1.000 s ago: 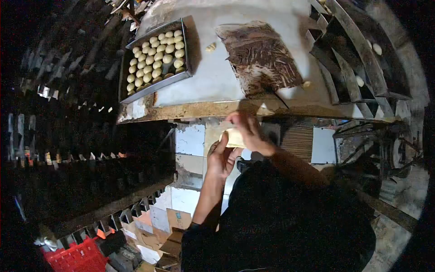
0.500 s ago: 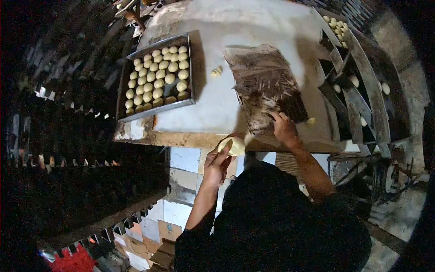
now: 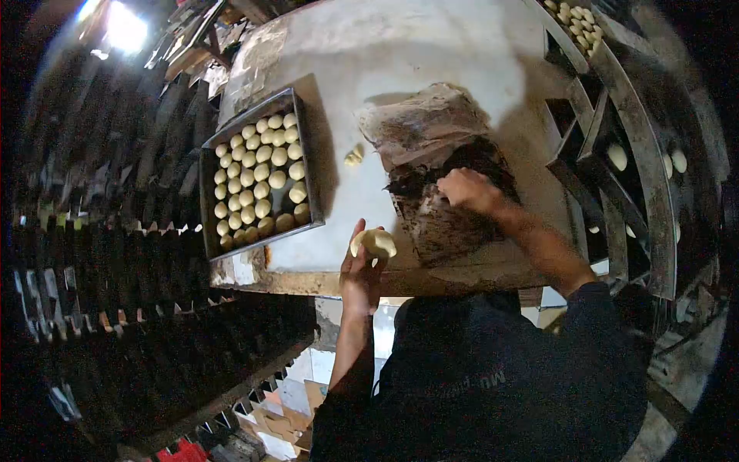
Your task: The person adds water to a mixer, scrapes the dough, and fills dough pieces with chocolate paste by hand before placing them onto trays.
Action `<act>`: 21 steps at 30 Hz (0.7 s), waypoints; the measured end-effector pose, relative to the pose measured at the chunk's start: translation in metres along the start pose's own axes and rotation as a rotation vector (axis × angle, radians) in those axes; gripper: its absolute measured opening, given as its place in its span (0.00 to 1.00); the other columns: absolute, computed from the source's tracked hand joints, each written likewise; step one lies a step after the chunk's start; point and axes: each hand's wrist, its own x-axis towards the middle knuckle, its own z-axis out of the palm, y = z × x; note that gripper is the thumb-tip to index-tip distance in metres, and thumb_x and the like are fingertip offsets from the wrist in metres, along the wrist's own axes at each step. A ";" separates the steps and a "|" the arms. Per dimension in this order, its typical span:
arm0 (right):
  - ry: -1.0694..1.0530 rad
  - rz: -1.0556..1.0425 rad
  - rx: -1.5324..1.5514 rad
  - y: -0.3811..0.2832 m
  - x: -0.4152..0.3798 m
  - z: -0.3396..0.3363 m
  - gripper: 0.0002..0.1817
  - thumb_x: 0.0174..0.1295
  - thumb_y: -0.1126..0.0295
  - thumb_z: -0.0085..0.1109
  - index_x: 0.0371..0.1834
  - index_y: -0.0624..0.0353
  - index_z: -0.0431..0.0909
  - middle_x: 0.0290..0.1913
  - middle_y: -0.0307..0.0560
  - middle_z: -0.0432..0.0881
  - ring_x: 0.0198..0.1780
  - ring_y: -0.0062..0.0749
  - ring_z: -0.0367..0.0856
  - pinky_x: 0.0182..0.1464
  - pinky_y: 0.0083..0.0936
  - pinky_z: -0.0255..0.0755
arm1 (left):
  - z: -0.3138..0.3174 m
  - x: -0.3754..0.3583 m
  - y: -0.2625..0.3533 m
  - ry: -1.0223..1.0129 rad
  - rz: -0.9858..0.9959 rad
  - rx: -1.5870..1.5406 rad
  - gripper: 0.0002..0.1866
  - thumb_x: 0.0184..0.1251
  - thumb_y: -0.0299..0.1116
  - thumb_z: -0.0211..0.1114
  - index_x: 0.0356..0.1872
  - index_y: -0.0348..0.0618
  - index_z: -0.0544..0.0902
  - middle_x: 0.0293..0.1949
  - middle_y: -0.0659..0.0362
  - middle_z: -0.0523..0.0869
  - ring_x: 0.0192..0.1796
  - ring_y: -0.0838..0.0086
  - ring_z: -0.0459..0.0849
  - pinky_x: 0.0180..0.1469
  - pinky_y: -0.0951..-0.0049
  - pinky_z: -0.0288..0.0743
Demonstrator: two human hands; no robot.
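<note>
In my left hand (image 3: 360, 279), at the table's front edge, is a flattened, cupped piece of pale dough (image 3: 375, 243), gripped between thumb and fingers. My right hand (image 3: 471, 191) has its fingers curled down onto a dark brown, paste-like spread (image 3: 450, 225) that covers a brown sheet (image 3: 419, 127) on the table. Whatever those fingers pinch is hidden, and the forearm is slightly blurred. To the left of the sheet lies a small scrap of dough (image 3: 354, 155).
A metal tray (image 3: 302, 138) with rows of round dough balls (image 3: 262, 170) stands on the left of the pale tabletop (image 3: 346, 61). Along the right are stacked metal trays (image 3: 647, 138), some holding dough pieces (image 3: 617, 157). Dark slatted racks (image 3: 100, 269) fill the left side.
My right hand has moved up and left over the brown spread. My left hand, with the dough, has turned more upright. The camera view has shifted, showing a bright light at upper left.
</note>
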 end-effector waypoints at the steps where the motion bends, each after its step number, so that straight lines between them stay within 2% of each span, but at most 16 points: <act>1: -0.038 -0.113 0.149 0.011 0.002 -0.005 0.12 0.60 0.66 0.54 0.31 0.67 0.73 0.23 0.47 0.75 0.24 0.40 0.72 0.34 0.28 0.71 | -0.001 0.009 -0.004 -0.026 0.003 -0.016 0.27 0.71 0.39 0.56 0.69 0.44 0.65 0.59 0.54 0.76 0.60 0.69 0.74 0.63 0.63 0.68; 2: 0.025 -0.205 0.366 0.015 0.004 0.004 0.12 0.59 0.67 0.57 0.30 0.69 0.74 0.26 0.54 0.79 0.26 0.45 0.77 0.32 0.33 0.73 | 0.004 0.016 -0.008 0.016 -0.021 -0.032 0.26 0.71 0.38 0.56 0.68 0.43 0.66 0.58 0.54 0.76 0.60 0.68 0.74 0.63 0.62 0.68; 5: 0.419 -0.185 0.710 -0.010 -0.016 0.018 0.08 0.59 0.72 0.57 0.32 0.69 0.77 0.29 0.57 0.81 0.29 0.47 0.80 0.33 0.34 0.74 | 0.013 0.035 -0.024 0.089 -0.089 0.009 0.25 0.70 0.38 0.56 0.65 0.40 0.69 0.57 0.54 0.77 0.59 0.67 0.75 0.63 0.61 0.67; 6: 0.461 -0.224 0.682 -0.026 -0.024 0.006 0.10 0.54 0.77 0.58 0.40 0.66 0.79 0.30 0.55 0.79 0.29 0.46 0.79 0.33 0.33 0.76 | 0.010 0.040 -0.035 0.046 -0.132 -0.074 0.25 0.71 0.41 0.55 0.63 0.38 0.71 0.56 0.54 0.78 0.57 0.66 0.76 0.62 0.63 0.68; 9: 0.379 -0.040 0.288 -0.074 -0.055 -0.017 0.22 0.47 0.80 0.59 0.50 0.62 0.77 0.33 0.50 0.77 0.30 0.41 0.80 0.32 0.31 0.77 | 0.003 0.051 -0.057 -0.174 -0.146 -0.043 0.24 0.73 0.42 0.52 0.63 0.36 0.71 0.55 0.53 0.78 0.56 0.66 0.77 0.61 0.65 0.69; 10: 0.515 -0.067 0.156 -0.083 -0.058 -0.004 0.33 0.42 0.79 0.61 0.59 0.58 0.72 0.34 0.48 0.74 0.30 0.38 0.79 0.30 0.32 0.76 | 0.003 0.051 -0.059 -0.091 -0.239 0.029 0.24 0.74 0.43 0.49 0.63 0.36 0.71 0.54 0.52 0.78 0.55 0.66 0.77 0.59 0.67 0.70; 13: 0.587 0.091 -0.002 -0.101 -0.078 0.014 0.32 0.43 0.79 0.61 0.59 0.60 0.72 0.34 0.47 0.74 0.30 0.37 0.79 0.28 0.32 0.75 | 0.016 0.042 -0.056 -0.153 -0.237 -0.094 0.25 0.73 0.40 0.46 0.63 0.32 0.68 0.57 0.49 0.77 0.57 0.63 0.77 0.61 0.64 0.70; 14: 0.548 0.162 0.010 -0.105 -0.085 0.017 0.29 0.45 0.78 0.61 0.57 0.61 0.73 0.34 0.47 0.74 0.30 0.37 0.78 0.28 0.31 0.74 | 0.014 0.037 -0.057 -0.152 -0.244 -0.103 0.24 0.73 0.40 0.47 0.62 0.32 0.69 0.56 0.49 0.77 0.56 0.63 0.78 0.59 0.65 0.71; 16: 0.470 0.301 0.040 -0.113 -0.102 0.027 0.25 0.49 0.75 0.61 0.55 0.62 0.76 0.34 0.47 0.74 0.31 0.38 0.78 0.28 0.30 0.74 | 0.007 0.028 -0.055 -0.020 -0.207 -0.008 0.25 0.73 0.40 0.49 0.62 0.32 0.69 0.55 0.48 0.78 0.56 0.63 0.78 0.58 0.66 0.72; 19: -0.034 0.638 0.096 -0.111 -0.110 0.033 0.20 0.57 0.67 0.58 0.54 0.54 0.79 0.48 0.52 0.77 0.43 0.45 0.80 0.44 0.36 0.76 | 0.006 0.008 -0.039 -0.050 -0.093 -0.090 0.24 0.73 0.40 0.51 0.63 0.34 0.68 0.56 0.51 0.77 0.55 0.67 0.78 0.56 0.71 0.75; 20: 0.359 0.458 -0.243 -0.121 -0.114 0.033 0.16 0.58 0.63 0.62 0.48 0.56 0.83 0.47 0.53 0.76 0.43 0.43 0.80 0.45 0.35 0.75 | 0.011 0.001 -0.032 -0.061 -0.079 -0.164 0.24 0.73 0.40 0.51 0.64 0.35 0.68 0.56 0.52 0.77 0.55 0.67 0.78 0.56 0.73 0.75; 21: 0.460 0.387 -0.017 -0.127 -0.113 0.031 0.16 0.59 0.63 0.61 0.47 0.59 0.83 0.48 0.55 0.75 0.43 0.42 0.80 0.44 0.35 0.75 | 0.014 -0.007 -0.026 -0.070 -0.065 -0.241 0.24 0.73 0.41 0.51 0.64 0.36 0.68 0.56 0.52 0.76 0.55 0.68 0.78 0.56 0.74 0.76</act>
